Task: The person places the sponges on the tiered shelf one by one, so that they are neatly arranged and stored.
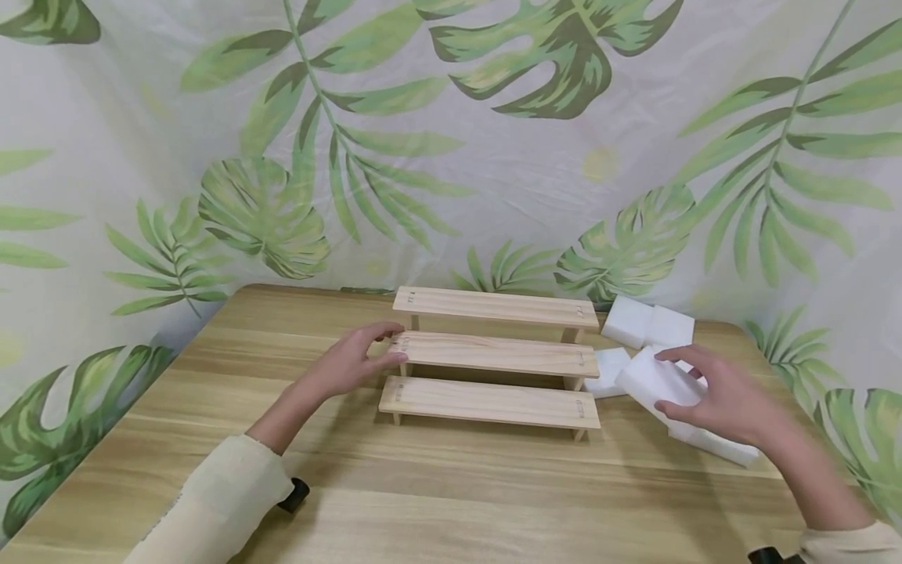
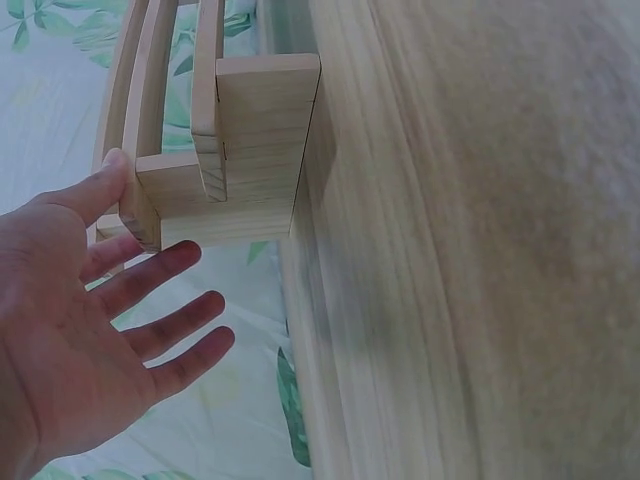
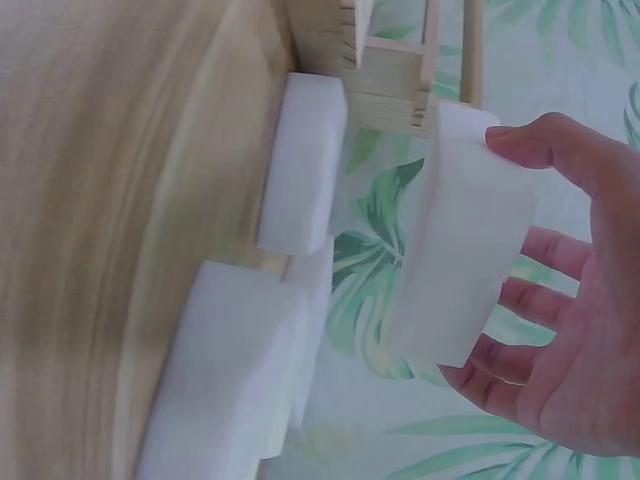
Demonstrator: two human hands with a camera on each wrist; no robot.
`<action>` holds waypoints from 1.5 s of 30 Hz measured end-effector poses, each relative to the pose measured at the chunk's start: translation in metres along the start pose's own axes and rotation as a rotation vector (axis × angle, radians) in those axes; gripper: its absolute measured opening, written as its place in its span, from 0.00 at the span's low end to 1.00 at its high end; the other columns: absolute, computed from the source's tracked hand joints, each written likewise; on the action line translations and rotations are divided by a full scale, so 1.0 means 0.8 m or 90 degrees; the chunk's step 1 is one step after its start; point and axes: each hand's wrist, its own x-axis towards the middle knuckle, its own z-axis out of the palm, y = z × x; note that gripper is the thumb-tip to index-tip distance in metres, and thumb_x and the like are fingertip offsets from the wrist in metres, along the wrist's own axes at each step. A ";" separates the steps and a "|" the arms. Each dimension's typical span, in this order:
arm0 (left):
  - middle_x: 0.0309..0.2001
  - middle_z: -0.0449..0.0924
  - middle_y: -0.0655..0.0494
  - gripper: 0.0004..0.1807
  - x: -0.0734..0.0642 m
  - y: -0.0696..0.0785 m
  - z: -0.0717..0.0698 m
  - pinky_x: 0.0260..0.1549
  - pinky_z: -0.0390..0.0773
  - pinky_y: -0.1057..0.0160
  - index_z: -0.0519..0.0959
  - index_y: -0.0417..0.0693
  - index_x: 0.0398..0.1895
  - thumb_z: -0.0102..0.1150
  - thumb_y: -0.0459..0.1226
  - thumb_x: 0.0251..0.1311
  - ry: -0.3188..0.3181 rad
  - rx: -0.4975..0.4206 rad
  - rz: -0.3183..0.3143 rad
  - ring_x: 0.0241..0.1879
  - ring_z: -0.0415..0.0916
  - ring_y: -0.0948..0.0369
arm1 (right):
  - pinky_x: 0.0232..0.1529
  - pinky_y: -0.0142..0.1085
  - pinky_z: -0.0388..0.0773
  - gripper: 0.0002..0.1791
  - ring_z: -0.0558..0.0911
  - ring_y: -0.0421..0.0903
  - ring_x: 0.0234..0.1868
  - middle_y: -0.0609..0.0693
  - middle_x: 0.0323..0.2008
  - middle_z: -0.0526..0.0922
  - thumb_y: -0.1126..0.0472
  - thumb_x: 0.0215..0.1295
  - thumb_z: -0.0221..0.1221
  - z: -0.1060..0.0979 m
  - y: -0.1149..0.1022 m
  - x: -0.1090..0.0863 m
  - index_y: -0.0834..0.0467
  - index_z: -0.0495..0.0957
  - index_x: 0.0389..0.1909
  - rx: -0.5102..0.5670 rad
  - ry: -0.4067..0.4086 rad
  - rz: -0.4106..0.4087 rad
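Note:
A three-tier wooden stand (image 1: pixel 493 352) stands on the table, its boards stepping up toward the back. My left hand (image 1: pixel 351 362) is at the left end of the middle board, thumb at its front edge and index finger at the back edge. In the left wrist view, the other fingers of that hand (image 2: pixel 90 320) spread out past the board. Between thumb and fingers, my right hand (image 1: pixel 729 392) holds a white sponge block (image 3: pixel 465 240), tilted and raised off the table. More white sponge blocks (image 1: pixel 629 319) lie to the right of the stand, some partly hidden by the held one.
The wood-grain table (image 1: pixel 451 493) reaches back to a leaf-patterned curtain (image 1: pixel 395 157), which hangs behind and at both sides. One loose sponge (image 1: pixel 607 371) lies close against the stand's right side.

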 end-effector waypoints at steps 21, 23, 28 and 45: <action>0.52 0.81 0.40 0.29 0.004 0.004 -0.003 0.54 0.75 0.39 0.73 0.37 0.68 0.61 0.47 0.74 -0.013 0.028 -0.015 0.58 0.76 0.42 | 0.43 0.54 0.78 0.28 0.83 0.59 0.48 0.60 0.54 0.84 0.57 0.50 0.79 -0.012 -0.033 0.036 0.58 0.83 0.54 0.017 0.050 -0.070; 0.51 0.81 0.41 0.28 0.005 0.004 -0.004 0.53 0.75 0.39 0.73 0.37 0.68 0.62 0.46 0.74 -0.014 0.027 -0.018 0.58 0.76 0.42 | 0.43 0.54 0.78 0.28 0.83 0.59 0.49 0.59 0.54 0.85 0.58 0.50 0.79 -0.012 -0.035 0.039 0.57 0.83 0.54 0.021 0.061 -0.082; 0.48 0.82 0.44 0.28 0.006 0.004 -0.004 0.51 0.76 0.41 0.73 0.37 0.68 0.62 0.46 0.74 -0.017 0.027 -0.019 0.57 0.76 0.43 | 0.36 0.42 0.79 0.28 0.82 0.55 0.48 0.59 0.55 0.85 0.59 0.51 0.78 -0.011 -0.040 0.046 0.56 0.84 0.55 0.047 0.064 -0.090; 0.45 0.82 0.47 0.29 0.005 0.004 -0.005 0.47 0.77 0.46 0.72 0.37 0.68 0.62 0.47 0.74 -0.025 0.024 -0.025 0.55 0.78 0.45 | 0.34 0.40 0.82 0.29 0.79 0.56 0.48 0.63 0.56 0.82 0.59 0.55 0.78 -0.004 -0.052 0.063 0.60 0.82 0.58 0.104 0.030 -0.057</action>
